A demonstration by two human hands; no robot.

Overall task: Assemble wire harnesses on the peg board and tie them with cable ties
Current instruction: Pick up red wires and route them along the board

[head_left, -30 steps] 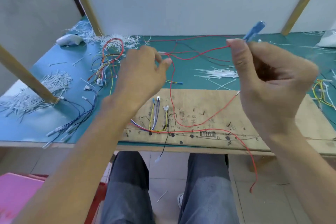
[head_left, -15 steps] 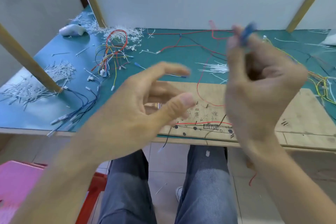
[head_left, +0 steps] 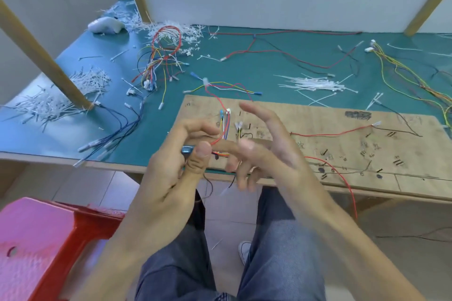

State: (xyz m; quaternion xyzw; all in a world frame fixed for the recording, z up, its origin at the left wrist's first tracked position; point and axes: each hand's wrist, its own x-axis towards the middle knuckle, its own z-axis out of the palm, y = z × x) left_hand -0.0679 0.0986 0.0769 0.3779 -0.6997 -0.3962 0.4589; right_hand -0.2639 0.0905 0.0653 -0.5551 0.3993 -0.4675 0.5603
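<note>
The wooden peg board (head_left: pixel 342 144) lies on the green table near its front edge. A few coloured wires (head_left: pixel 225 121) with white connectors stand at the board's left end, and a red wire (head_left: pixel 330 133) runs across its middle. My left hand (head_left: pixel 176 168) hovers over the board's front left corner and pinches a small blue connector (head_left: pixel 187 149) with a red wire between thumb and fingers. My right hand (head_left: pixel 266 154) is just to its right, blurred, with fingers spread and holding nothing. A heap of white cable ties (head_left: pixel 314 83) lies behind the board.
A tangle of coloured wires (head_left: pixel 161 56) lies at the back left, yellow and green wires (head_left: pixel 403 76) at the right. Heaps of cut tie ends (head_left: pixel 49 102) surround a slanted wooden post (head_left: pixel 44 61). A pink and red stool (head_left: pixel 36 239) stands at my left knee.
The blue connector passed from my right hand to my left. My right hand opened and both hands dropped low over the board's front left corner.
</note>
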